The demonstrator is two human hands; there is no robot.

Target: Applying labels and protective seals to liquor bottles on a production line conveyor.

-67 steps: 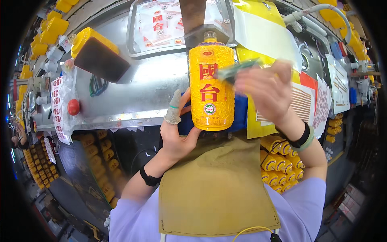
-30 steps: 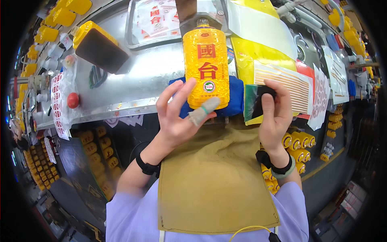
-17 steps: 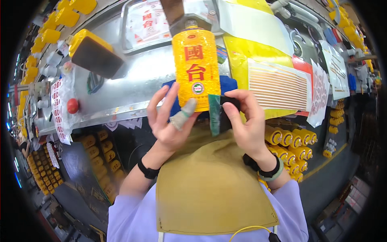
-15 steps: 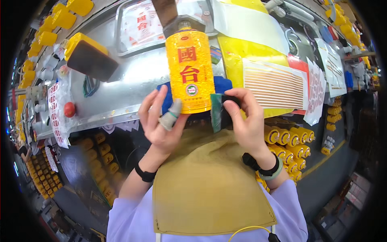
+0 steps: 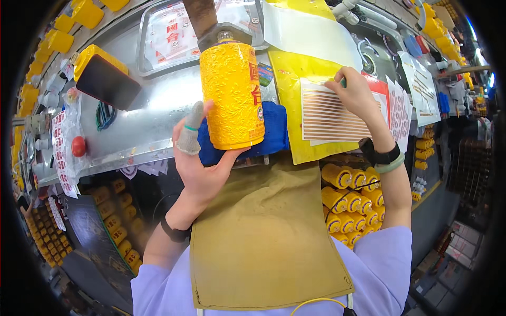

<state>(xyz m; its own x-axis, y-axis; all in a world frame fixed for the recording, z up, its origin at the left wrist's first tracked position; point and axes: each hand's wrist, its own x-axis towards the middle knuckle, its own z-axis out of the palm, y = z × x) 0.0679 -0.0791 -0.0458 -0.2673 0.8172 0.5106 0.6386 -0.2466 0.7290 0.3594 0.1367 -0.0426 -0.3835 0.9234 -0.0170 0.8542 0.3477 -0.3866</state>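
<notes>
A yellow embossed bottle (image 5: 232, 97) with red characters turned toward its right side leans over a blue cloth (image 5: 275, 129). My left hand (image 5: 197, 163) holds it by the lower left side, thumb under its base, with grey covers on some fingers. Its neck lies by a dark holder (image 5: 226, 32). My right hand (image 5: 358, 97) is pinched at the upper edge of a white sheet of gold-brown strips (image 5: 334, 118). A bit of green shows in its fingers, part of the flat green-and-black pad; most of that is hidden.
Under the sheet lies a yellow mat (image 5: 287, 89). A metal tray (image 5: 141, 52) with printed film stands behind. At left are a yellow container with a dark face (image 5: 108, 81) and a red ball (image 5: 78, 146). Several yellow bottles (image 5: 350, 203) are stacked below the bench edge.
My right hand has moved from beside the bottle right and away to the strip sheet. The bottle has turned, its characters shifting toward the right side. My left hand stays on it.
</notes>
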